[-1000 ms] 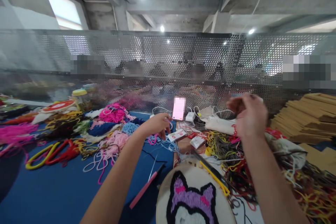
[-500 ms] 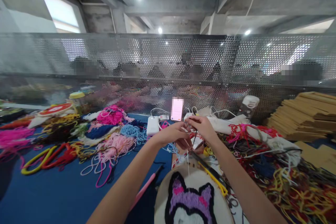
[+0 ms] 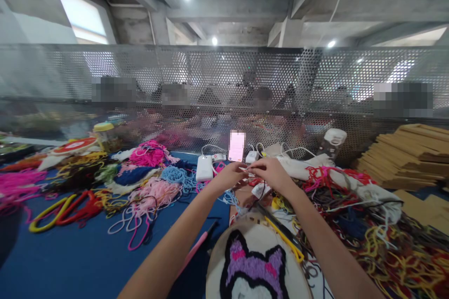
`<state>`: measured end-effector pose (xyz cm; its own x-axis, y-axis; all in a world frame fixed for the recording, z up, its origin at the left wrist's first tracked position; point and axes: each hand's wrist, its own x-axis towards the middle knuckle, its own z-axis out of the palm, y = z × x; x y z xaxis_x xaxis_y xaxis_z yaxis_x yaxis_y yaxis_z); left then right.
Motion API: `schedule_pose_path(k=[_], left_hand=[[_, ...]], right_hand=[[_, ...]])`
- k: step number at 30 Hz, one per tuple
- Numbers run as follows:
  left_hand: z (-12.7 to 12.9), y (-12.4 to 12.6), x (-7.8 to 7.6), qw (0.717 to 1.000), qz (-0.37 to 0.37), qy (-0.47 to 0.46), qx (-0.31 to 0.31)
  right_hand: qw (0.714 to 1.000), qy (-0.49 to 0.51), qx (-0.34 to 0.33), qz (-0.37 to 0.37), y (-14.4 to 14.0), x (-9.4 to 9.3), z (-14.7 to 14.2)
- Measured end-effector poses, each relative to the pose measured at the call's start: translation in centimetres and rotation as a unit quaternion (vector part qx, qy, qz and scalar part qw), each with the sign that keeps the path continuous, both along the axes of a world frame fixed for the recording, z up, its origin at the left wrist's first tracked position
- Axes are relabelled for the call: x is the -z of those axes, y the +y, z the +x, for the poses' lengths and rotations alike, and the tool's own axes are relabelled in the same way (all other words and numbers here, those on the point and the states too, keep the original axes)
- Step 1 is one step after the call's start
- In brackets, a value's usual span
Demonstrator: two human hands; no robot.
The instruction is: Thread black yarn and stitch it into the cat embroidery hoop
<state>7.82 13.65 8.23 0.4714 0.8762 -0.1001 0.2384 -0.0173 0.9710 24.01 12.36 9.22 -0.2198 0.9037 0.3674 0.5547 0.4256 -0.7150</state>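
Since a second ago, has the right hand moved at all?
Yes. The right hand has come down and leftward, from up near the white bottle to just below the phone, where its fingertips meet the left hand.

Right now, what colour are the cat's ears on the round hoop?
Purple with pink insides and a black outline, on the cat in the head view.

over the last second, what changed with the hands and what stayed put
The right hand came down from high on the right to meet the left hand, which shifted slightly right. Their fingertips now pinch together on something thin, probably a strand of yarn, above the embroidery hoop. The hoop, pink tool, yarn piles and phone lie as before.
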Motion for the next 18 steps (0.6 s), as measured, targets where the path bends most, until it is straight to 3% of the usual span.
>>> schedule_pose_path(k=[5,11,18], left_hand=[[-0.25,0.03,-0.47,0.987,-0.025,-0.131,0.087],[-0.59,0.3,-0.4,0.989,-0.033,-0.145,0.005],[-0.62,0.54,-0.49,0.975,-0.097,-0.198,-0.008]], right_hand=[[0.999,-0.036,-0.027,0.009,-0.19,-0.1,-0.18],[0.997,-0.039,-0.06,-0.002,-0.41,-0.1,-0.32],[0.986,0.05,-0.145,-0.063,-0.97,-0.88,-0.16]])
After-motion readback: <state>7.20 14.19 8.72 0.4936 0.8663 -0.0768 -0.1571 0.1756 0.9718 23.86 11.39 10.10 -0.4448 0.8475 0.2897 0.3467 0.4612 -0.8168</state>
